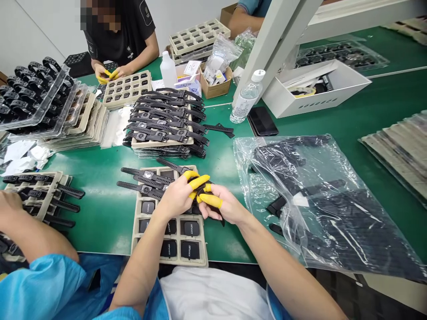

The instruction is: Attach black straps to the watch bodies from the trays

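Observation:
My left hand (178, 194) and my right hand (228, 205) meet above a beige tray (136, 222), yellow finger covers on their fingertips. Between them they pinch a black smartwatch (200, 192); its strap shows in part, and the fingers hide most of it. One dark strap end (223, 220) hangs below my right hand. In the tray, several square black watch bodies (190, 228) lie in their compartments. Strapped watches (146, 190) rest across its far rows, their straps sticking out to the left.
A transparent bag of black straps (347, 222) lies at right. Beyond the tray rises a stack of strapped watches (163, 124). A bottle (247, 98), a phone (263, 121) and a white box (316, 100) stand behind. A co-worker's arm (36, 226) is at left; another person sits opposite.

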`<state>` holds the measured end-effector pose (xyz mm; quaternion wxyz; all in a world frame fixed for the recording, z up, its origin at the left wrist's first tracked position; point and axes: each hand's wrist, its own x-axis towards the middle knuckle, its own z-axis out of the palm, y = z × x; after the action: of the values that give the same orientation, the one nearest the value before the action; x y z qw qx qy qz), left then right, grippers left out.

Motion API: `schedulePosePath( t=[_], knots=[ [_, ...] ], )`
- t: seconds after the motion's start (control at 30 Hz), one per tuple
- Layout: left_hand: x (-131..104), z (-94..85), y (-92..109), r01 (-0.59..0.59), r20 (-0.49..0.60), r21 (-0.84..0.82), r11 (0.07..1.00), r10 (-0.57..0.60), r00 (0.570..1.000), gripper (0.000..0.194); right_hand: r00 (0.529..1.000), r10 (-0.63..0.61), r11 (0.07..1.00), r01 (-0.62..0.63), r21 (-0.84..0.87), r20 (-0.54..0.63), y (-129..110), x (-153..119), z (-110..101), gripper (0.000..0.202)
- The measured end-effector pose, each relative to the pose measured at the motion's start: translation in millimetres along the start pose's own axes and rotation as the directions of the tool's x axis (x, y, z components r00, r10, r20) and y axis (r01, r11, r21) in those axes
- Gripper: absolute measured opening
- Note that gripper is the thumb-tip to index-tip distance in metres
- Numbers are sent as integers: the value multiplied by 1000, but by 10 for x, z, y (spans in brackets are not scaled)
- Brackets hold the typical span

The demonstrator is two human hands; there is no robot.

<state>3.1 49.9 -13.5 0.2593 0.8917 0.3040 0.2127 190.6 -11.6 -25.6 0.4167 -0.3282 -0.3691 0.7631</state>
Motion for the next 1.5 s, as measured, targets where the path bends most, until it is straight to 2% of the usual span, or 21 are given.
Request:
schedulePosePath(
  t=[0.2,0.4,0.6,0.73,0.9,0.97,1.1,1.17,1.27,1.33,1.4,1.5],
  knots=[
    [9,13,-24,-66,-45,-88,994,62,997,55,994,-45,999,47,24,-96,52,22,-37,37],
    [9,74,-56,-110,-87,-68,992,103,991,57,988,-73,994,84,73,-139,51,42,12,37],
    [12,63,15,-46,-62,-73,996,41,997,50,987,-50,971,84,224,-151,-18,58,51,34],
    [9,20,43,-96,-38,-106,990,92,995,50,986,-57,965,95,242,-158,-22,70,43,34],
    [12,36,19,-102,-22,113,988,105,994,45,984,-21,981,54,185,-174,14,88,20,35],
    [8,41,5,-112,-14,145,983,115,993,44,985,-8,984,38,172,-172,30,89,14,36],
    [-1,21,-15,-122,-31,15,992,122,992,43,988,-36,986,59,155,-148,44,68,3,37],
    [1,10,-23,-96,-80,-60,994,91,993,40,986,-67,990,84,110,-153,34,56,-22,38],
    [22,-3,-24,-69,-255,-178,982,22,967,26,973,-138,990,138,-11,-187,-1,44,-101,41],
    [43,-14,-13,-72,-404,-288,955,-52,913,21,948,-209,975,184,-121,-239,-33,34,-170,43],
    [63,-28,5,-74,-481,-480,874,-191,856,30,917,-276,948,210,-238,-288,-66,15,-236,41],
    [85,-53,25,-81,-428,-775,627,-426,797,37,914,-294,933,210,-291,-281,-98,-37,-317,40]
  ],
)
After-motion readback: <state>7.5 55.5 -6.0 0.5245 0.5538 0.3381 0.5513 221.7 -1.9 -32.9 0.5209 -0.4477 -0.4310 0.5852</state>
